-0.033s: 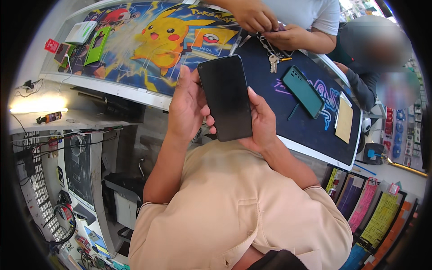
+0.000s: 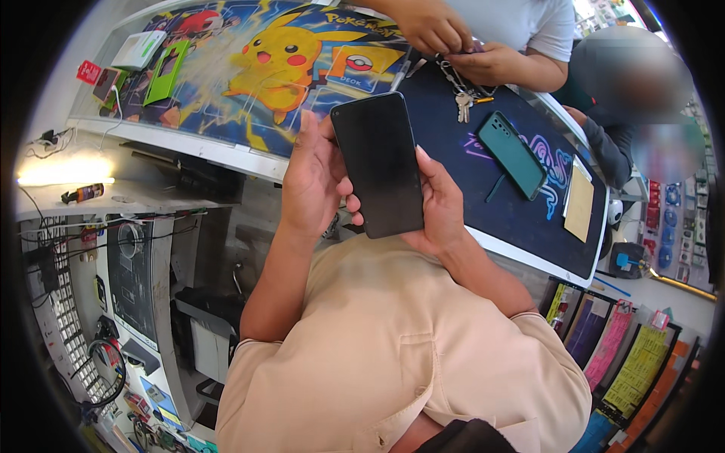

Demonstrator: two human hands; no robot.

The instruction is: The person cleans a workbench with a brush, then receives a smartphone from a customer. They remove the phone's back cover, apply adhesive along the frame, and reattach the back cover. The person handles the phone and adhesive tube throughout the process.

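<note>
A dark phone [image 2: 377, 162] with a black screen is upright in my right hand [image 2: 442, 204], whose thumb lies along its right edge; fingertips show at its lower left edge. My left hand [image 2: 306, 181] is open beside the phone's left side, thumb raised, some fingers hidden behind the phone; whether it touches is unclear. Beyond them, on a dark mat [image 2: 551, 234], lie a green phone case [image 2: 512, 151] and a tan card or packet [image 2: 578, 208].
A co-worker's or other person's hands [image 2: 445, 38] handle keys [image 2: 464, 106] across the counter [image 2: 257, 151]; another person [image 2: 612, 143] stands at right. A cartoon mat [image 2: 196, 90] holds a green object [image 2: 165, 74]. A lit shelf [image 2: 151, 196] is at left, coloured strips [image 2: 634, 362] at lower right.
</note>
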